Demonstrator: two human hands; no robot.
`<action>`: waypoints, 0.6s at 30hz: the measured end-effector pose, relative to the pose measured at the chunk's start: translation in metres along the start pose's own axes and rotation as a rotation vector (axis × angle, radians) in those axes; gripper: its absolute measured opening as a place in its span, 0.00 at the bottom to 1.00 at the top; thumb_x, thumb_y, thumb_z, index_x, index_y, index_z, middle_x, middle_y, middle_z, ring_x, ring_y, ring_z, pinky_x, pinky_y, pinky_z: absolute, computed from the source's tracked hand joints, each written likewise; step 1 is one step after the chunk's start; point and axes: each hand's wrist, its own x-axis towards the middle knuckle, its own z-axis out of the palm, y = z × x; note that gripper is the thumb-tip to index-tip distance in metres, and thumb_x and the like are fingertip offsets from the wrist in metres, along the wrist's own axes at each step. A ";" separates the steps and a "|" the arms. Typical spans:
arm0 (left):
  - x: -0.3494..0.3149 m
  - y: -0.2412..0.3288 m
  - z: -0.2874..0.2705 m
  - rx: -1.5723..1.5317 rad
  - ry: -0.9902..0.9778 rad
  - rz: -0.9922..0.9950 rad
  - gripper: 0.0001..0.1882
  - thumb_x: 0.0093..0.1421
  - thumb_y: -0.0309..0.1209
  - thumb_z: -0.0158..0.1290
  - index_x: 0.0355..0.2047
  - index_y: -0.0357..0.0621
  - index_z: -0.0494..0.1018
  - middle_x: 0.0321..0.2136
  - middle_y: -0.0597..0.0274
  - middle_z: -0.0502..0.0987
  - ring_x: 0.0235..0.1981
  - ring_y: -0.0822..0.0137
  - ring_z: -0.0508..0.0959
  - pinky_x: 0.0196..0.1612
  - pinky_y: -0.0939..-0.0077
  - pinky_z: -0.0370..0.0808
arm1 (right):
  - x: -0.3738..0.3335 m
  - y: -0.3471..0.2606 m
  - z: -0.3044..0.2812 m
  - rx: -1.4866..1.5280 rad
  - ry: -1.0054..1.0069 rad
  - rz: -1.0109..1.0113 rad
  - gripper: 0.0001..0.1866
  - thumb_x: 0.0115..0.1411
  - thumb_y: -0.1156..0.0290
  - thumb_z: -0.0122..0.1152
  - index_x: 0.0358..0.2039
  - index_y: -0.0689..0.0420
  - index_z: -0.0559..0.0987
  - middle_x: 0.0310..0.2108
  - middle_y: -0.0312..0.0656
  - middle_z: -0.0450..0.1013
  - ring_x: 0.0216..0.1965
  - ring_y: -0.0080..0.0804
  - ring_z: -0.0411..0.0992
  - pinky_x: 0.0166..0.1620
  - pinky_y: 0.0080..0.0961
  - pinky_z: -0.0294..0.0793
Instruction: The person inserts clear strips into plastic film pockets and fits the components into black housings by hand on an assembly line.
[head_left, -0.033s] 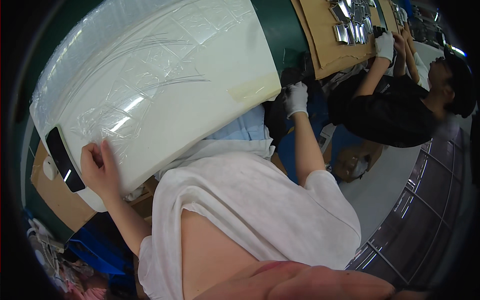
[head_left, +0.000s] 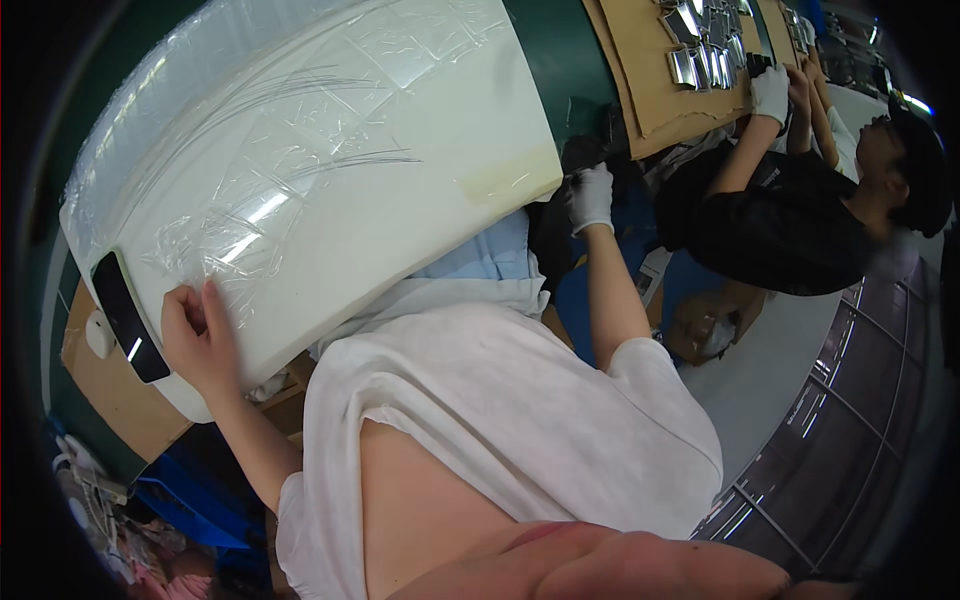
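A white board point(head_left: 430, 185) lies in front of me, with several clear plastic bags point(head_left: 230, 215) and bunches of thin dark wire-like strands point(head_left: 345, 160) on it. Bare and loosely curled, my left hand point(head_left: 200, 345) rests at the board's near left edge; its thumb stands apart from the bent fingers, and nothing shows in it. A phone-like black slab point(head_left: 130, 318) lies beside that hand. Past the board's right corner, my right hand point(head_left: 591, 198) wears a white glove. Its fingers are closed against a dark thing point(head_left: 585, 155) that I cannot make out.
Clear plastic wrap point(head_left: 150, 100) runs along the board's far left edge. At the back right, shiny metal parts point(head_left: 705, 50) lie on cardboard point(head_left: 640, 80) on a green table point(head_left: 560, 60). A co-worker in black point(head_left: 780, 220) sits there. A blue crate point(head_left: 190, 500) stands lower left.
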 end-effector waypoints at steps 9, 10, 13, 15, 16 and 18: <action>-0.002 0.003 -0.005 -0.037 0.005 -0.005 0.08 0.65 0.32 0.59 0.32 0.42 0.73 0.22 0.67 0.68 0.21 0.71 0.65 0.26 0.77 0.64 | 0.010 0.022 -0.022 0.360 0.223 0.036 0.11 0.67 0.67 0.60 0.41 0.61 0.83 0.35 0.46 0.81 0.36 0.46 0.77 0.46 0.32 0.76; 0.000 0.003 -0.006 -0.020 0.016 0.008 0.08 0.65 0.31 0.59 0.32 0.42 0.73 0.22 0.67 0.69 0.22 0.71 0.65 0.26 0.77 0.65 | 0.005 0.014 -0.029 0.260 0.385 -0.057 0.10 0.67 0.68 0.61 0.38 0.63 0.83 0.33 0.46 0.81 0.34 0.45 0.76 0.43 0.32 0.76; 0.002 0.001 -0.011 -0.022 0.006 0.000 0.07 0.65 0.31 0.57 0.33 0.41 0.73 0.23 0.64 0.70 0.22 0.68 0.67 0.27 0.75 0.66 | -0.017 -0.029 -0.063 0.196 0.460 -0.292 0.10 0.65 0.71 0.64 0.27 0.63 0.82 0.26 0.44 0.78 0.24 0.43 0.72 0.34 0.33 0.73; 0.003 -0.003 -0.009 0.014 0.005 0.048 0.06 0.66 0.31 0.56 0.34 0.42 0.74 0.24 0.64 0.71 0.23 0.66 0.68 0.28 0.74 0.67 | -0.026 -0.068 -0.076 0.223 0.484 -0.633 0.10 0.61 0.76 0.63 0.21 0.58 0.79 0.21 0.41 0.75 0.19 0.41 0.66 0.30 0.31 0.70; 0.003 -0.003 -0.010 0.053 0.003 0.057 0.06 0.66 0.32 0.56 0.34 0.43 0.74 0.24 0.63 0.72 0.23 0.65 0.70 0.29 0.73 0.68 | -0.030 -0.101 -0.089 0.283 0.467 -0.794 0.10 0.59 0.78 0.62 0.21 0.57 0.79 0.21 0.39 0.74 0.19 0.40 0.65 0.29 0.31 0.70; 0.000 -0.008 -0.009 0.101 0.051 0.160 0.08 0.66 0.35 0.56 0.37 0.44 0.73 0.26 0.63 0.74 0.26 0.62 0.72 0.32 0.72 0.69 | -0.041 -0.162 -0.106 0.480 0.299 -0.948 0.05 0.58 0.75 0.61 0.25 0.56 0.79 0.27 0.39 0.76 0.24 0.41 0.68 0.33 0.34 0.72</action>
